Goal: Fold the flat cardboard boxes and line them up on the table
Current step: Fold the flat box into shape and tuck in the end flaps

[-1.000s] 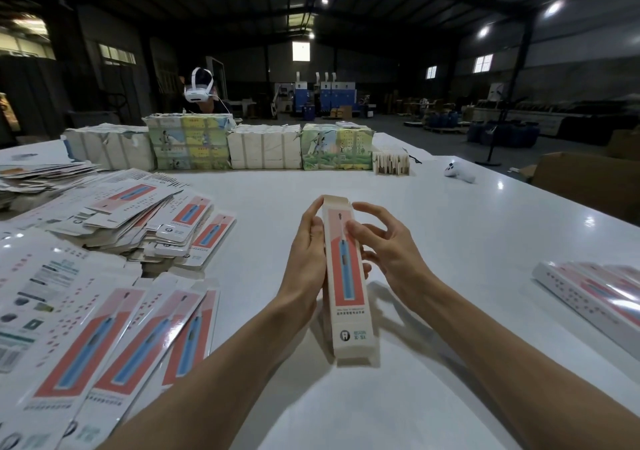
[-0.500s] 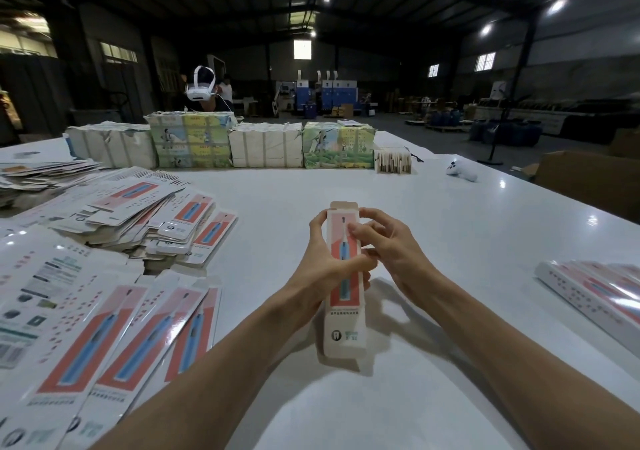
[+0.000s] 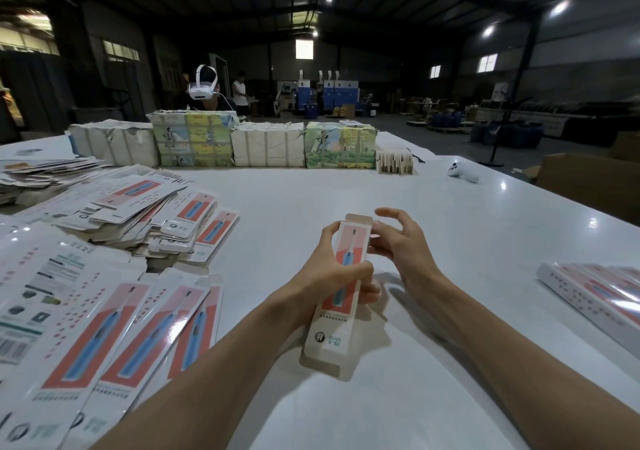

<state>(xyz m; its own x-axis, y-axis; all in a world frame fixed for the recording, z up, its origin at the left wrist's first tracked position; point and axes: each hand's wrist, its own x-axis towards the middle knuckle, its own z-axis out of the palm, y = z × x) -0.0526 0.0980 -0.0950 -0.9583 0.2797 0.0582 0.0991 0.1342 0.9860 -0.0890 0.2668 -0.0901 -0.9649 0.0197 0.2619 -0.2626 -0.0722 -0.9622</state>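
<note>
Above the near middle of the white tabletop (image 3: 346,190), one long narrow box (image 3: 330,328) with a pink panel is held in the air, tilted away from the person. The left hand (image 3: 332,273) grasps it around its middle, thumb across the printed face and fingers wrapped behind. The right hand (image 3: 401,245) sits at the box's upper right edge, fingers curled and the thumb against that edge. Whether it pinches a side tab or only presses there cannot be told.

The box looks already opened into a sleeve. Its top flap (image 3: 360,218) stands up with the brown inside showing, and the bottom flap (image 3: 325,368) hangs open too. So the step in hand seems to be closing the upper end.

The next move probably calls for tucking the small side tabs inward, then bending the top flap over and pushing its tongue into the slot. The left hand would need to keep the sleeve square meanwhile. The lower end needs the same before the box can join the row.

Folded boxes (image 3: 595,297) lie side by side at the right edge of the tabletop, well apart from the hands. Flat blanks (image 3: 114,328) are fanned out and heaped on the left. Wrapped bundles (image 3: 266,144) line the far side, with a white controller (image 3: 463,173) lying near them.
</note>
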